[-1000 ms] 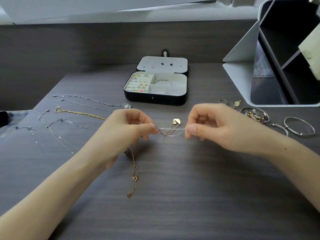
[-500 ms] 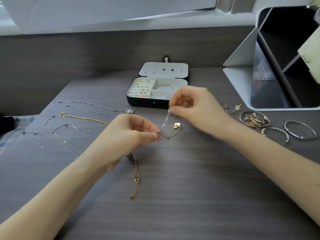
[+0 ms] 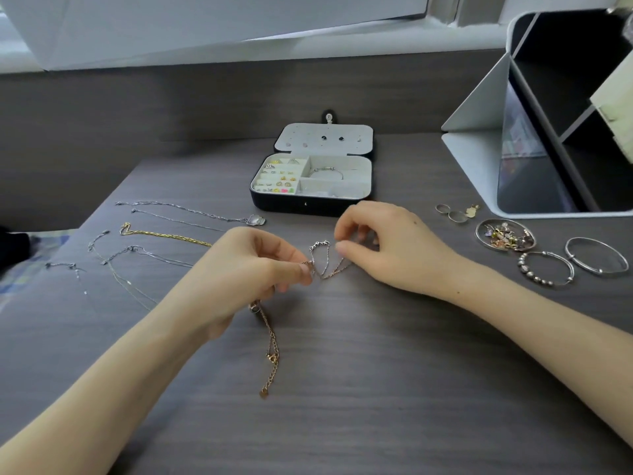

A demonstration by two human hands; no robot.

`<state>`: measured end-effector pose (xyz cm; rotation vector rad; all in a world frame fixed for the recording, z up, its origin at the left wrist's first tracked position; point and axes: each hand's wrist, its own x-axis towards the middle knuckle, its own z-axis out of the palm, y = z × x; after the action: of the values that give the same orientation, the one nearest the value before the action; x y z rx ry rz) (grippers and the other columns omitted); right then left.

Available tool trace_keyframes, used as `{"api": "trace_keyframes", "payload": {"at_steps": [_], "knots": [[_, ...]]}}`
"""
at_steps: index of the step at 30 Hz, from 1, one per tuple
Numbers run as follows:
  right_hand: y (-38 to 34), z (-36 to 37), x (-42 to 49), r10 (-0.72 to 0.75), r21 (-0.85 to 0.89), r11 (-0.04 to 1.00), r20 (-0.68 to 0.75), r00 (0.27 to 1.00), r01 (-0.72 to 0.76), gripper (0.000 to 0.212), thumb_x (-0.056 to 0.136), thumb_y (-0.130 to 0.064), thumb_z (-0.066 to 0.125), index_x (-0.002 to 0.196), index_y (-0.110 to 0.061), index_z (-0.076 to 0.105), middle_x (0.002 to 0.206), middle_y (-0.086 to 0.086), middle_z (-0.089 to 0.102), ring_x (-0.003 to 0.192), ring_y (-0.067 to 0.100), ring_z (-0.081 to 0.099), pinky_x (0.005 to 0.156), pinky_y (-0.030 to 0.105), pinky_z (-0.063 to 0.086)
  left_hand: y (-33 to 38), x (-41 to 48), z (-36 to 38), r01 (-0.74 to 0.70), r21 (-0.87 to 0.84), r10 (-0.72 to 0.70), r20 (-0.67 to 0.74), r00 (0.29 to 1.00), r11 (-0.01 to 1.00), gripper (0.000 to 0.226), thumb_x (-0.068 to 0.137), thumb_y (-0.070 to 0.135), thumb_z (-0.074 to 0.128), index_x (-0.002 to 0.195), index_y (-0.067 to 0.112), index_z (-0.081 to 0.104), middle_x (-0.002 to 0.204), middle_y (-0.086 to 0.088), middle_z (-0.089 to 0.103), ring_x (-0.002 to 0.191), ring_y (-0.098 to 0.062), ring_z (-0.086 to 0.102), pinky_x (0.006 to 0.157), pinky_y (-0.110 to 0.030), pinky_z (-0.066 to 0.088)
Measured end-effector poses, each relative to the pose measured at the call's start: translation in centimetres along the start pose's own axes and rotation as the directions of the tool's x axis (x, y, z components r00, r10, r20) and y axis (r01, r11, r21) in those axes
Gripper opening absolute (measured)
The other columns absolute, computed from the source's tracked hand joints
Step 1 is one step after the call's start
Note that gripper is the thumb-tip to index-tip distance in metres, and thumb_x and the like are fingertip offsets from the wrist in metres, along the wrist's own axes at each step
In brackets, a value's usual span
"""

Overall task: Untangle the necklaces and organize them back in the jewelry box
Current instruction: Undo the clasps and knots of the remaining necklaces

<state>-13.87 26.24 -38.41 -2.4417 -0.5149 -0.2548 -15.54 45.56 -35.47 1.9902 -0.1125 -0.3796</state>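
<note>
Your left hand (image 3: 246, 272) pinches the tangled chains (image 3: 323, 274) at its fingertips, and your right hand (image 3: 390, 248) pinches them just to the right, so short loops sag between the two above the table (image 3: 376, 389). A rose-gold tail (image 3: 271, 347) trails nearward from your left hand. The open jewelry box (image 3: 308, 207) sits just beyond, and other necklaces (image 3: 164, 233) lie stretched out at left.

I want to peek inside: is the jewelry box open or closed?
Open. The jewelry box has its lid swung back, and the rings and a bangle in its compartments show.
</note>
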Motion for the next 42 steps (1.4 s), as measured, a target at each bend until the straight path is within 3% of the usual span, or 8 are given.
{"api": "trace_keyframes", "payload": {"at_steps": [7, 10, 15, 23, 28, 34, 37, 42], "knots": [[0.0, -1.4, -1.9, 0.062, 0.072, 0.994, 0.223, 0.973, -0.080, 0.018, 0.084, -0.014, 0.067, 0.093, -0.026, 0.058, 0.080, -0.013, 0.057, 0.074, 0.004, 0.049, 0.068, 0.010, 0.039, -0.2, 0.2, -0.1, 0.023, 0.007, -0.023, -0.010, 1.000, 1.000, 0.019, 0.077, 0.008, 0.074, 0.058, 0.012, 0.071, 0.074, -0.012, 0.071, 0.054, -0.009, 0.045, 0.052, -0.022, 0.034], [-0.2, -2.5, -2.9, 0.079, -0.090, 0.994, 0.287, 0.955, -0.055, 0.013, 0.087, -0.018, 0.063, 0.096, -0.026, 0.060, 0.080, -0.016, 0.051, 0.072, -0.003, 0.047, 0.068, 0.008, 0.035, -0.1, 0.0, -0.3, 0.019, 0.029, -0.020, 0.006, 1.000, 0.999, 0.009, 0.061, 0.020, 0.077, 0.063, 0.012, 0.073, 0.084, -0.020, 0.070, 0.059, -0.014, 0.045, 0.055, -0.026, 0.034], [-0.9, -4.7, -4.7, 0.086, -0.322, 0.947, 0.301, 0.950, 0.016, 0.009, 0.091, -0.028, 0.052, 0.087, -0.028, 0.060, 0.088, -0.013, 0.049, 0.079, 0.004, 0.046, 0.070, 0.015, 0.030, -0.3, -0.2, 0.1, -0.036, 0.112, 0.029, 0.059, 0.998, 0.993, 0.007, 0.078, 0.009, 0.074, 0.073, 0.014, 0.073, 0.068, -0.007, 0.068, 0.059, -0.012, 0.052, 0.054, -0.018, 0.040], [-2.5, -6.3, -2.2, 0.055, 0.084, 0.995, -0.019, 0.998, -0.053, 0.012, 0.090, -0.008, 0.054, 0.082, -0.014, 0.060, 0.075, -0.004, 0.067, 0.070, 0.006, 0.063, 0.069, 0.018, 0.048, -0.3, -0.5, 0.2, -0.074, 0.139, 0.057, 0.119, 0.991, 0.988, 0.018, 0.063, 0.016, 0.085, 0.075, 0.017, 0.072, 0.071, -0.007, 0.071, 0.065, -0.014, 0.058, 0.063, -0.024, 0.042], [-3.0, -4.5, 1.5, 0.113, 0.374, 0.921, 0.013, 0.994, -0.110, 0.012, 0.093, -0.003, 0.048, 0.085, -0.004, 0.057, 0.082, 0.007, 0.071, 0.078, 0.018, 0.069, 0.076, 0.030, 0.056, 0.3, -0.6, 0.2, -0.033, 0.016, 0.030, 0.155, 0.987, 0.999, 0.016, 0.072, -0.003, 0.077, 0.079, 0.005, 0.066, 0.067, -0.006, 0.072, 0.051, -0.010, 0.054, 0.049, -0.010, 0.040], [-3.7, -0.6, 3.5, 0.109, 0.624, 0.752, 0.198, 0.974, -0.211, 0.015, 0.101, -0.012, 0.039, 0.087, -0.014, 0.043, 0.084, 0.017, 0.066, 0.069, 0.023, 0.065, 0.065, 0.022, 0.053, 0.4, -0.8, 0.1, -0.002, -0.032, 0.009, 0.223, 0.975, 0.999, 0.022, 0.059, 0.016, 0.068, 0.078, 0.007, 0.066, 0.071, -0.008, 0.073, 0.049, -0.009, 0.051, 0.043, -0.013, 0.035], [-3.3, 1.3, 3.0, 0.009, 0.562, 0.820, 0.177, 0.984, -0.109, 0.018, 0.101, -0.011, 0.036, 0.085, -0.015, 0.040, 0.084, 0.025, 0.061, 0.060, 0.012, 0.061, 0.061, 0.025, 0.050, 0.5, -0.8, 0.0, 0.015, -0.059, -0.001, 0.231, 0.973, 0.998, 0.022, 0.059, 0.014, 0.068, 0.079, 0.004, 0.065, 0.071, -0.010, 0.072, 0.047, -0.009, 0.051, 0.043, -0.013, 0.035], [-2.2, 1.9, 1.5, -0.100, 0.222, 0.972, 0.090, 0.991, 0.078, 0.012, 0.100, -0.015, 0.037, 0.089, -0.020, 0.038, 0.064, -0.010, 0.057, 0.053, 0.010, 0.055, 0.063, 0.030, 0.046, 0.7, -0.8, -0.1, 0.041, -0.018, -0.036, 0.226, 0.973, 0.999, 0.014, 0.072, 0.002, 0.077, 0.080, 0.002, 0.065, 0.072, -0.011, 0.073, 0.045, -0.008, 0.050, 0.042, -0.014, 0.033]]}}
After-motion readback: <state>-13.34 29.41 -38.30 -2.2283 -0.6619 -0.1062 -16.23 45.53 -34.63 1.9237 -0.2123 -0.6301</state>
